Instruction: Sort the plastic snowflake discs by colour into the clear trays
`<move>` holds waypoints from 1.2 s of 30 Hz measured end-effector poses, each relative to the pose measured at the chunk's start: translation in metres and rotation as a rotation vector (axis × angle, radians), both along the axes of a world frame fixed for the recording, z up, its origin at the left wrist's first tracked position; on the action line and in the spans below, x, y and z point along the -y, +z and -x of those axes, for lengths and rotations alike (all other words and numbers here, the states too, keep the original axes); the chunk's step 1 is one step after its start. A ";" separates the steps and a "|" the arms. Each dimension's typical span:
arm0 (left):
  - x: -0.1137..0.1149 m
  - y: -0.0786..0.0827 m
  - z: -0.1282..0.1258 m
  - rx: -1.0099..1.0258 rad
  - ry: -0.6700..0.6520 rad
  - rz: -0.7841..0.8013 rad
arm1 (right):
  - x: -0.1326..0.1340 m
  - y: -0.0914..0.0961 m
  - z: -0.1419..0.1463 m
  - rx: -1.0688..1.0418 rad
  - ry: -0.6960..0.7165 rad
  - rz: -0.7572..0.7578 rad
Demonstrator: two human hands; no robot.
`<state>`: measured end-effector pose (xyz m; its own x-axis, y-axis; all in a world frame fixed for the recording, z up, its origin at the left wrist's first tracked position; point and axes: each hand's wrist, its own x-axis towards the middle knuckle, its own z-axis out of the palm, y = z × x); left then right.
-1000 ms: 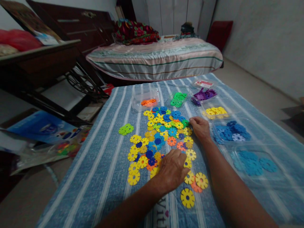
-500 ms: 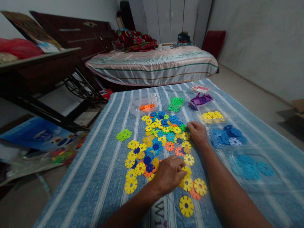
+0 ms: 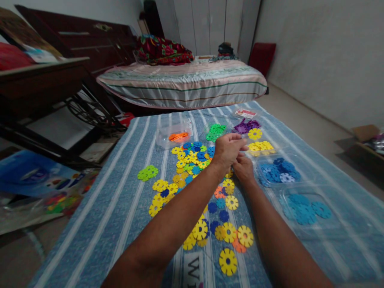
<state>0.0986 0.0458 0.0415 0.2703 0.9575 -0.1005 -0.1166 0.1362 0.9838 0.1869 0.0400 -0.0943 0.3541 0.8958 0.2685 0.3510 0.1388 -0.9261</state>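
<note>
As left hand [image 3: 230,150] crossed, yellow disc [image 3: 252,132] appeared.

A dim bedroom with pale walls [image 3: 321,56] and a bare-looking floor [image 3: 303,108].

Across the back stands a bed [image 3: 186,90] under a shiny pastel striped cover, a red floral blanket [image 3: 166,52] heaped on it and a dark wooden headboard [image 3: 78,42] to the left; behind rise tall pale cabinet doors [image 3: 201,28], a red panel [image 3: 261,58] leans near the right wall, and a side table [image 3: 42,74] on dark metalwork fills the left.
</note>
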 end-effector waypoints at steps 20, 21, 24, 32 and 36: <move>0.099 -0.046 0.176 -1.027 -0.289 -0.535 | 0.005 0.007 -0.001 0.027 -0.060 0.056; 0.103 -0.049 0.177 -1.060 -0.278 -0.578 | 0.005 0.008 -0.001 0.022 -0.060 0.058; 0.110 -0.057 0.179 -1.105 -0.242 -0.703 | 0.007 0.011 0.000 0.015 -0.058 0.064; 0.113 -0.075 0.178 -1.210 -0.269 -0.778 | 0.005 0.007 -0.001 0.021 -0.053 0.058; 0.112 -0.080 0.178 -1.199 -0.252 -0.773 | 0.004 0.006 -0.002 0.023 -0.061 0.055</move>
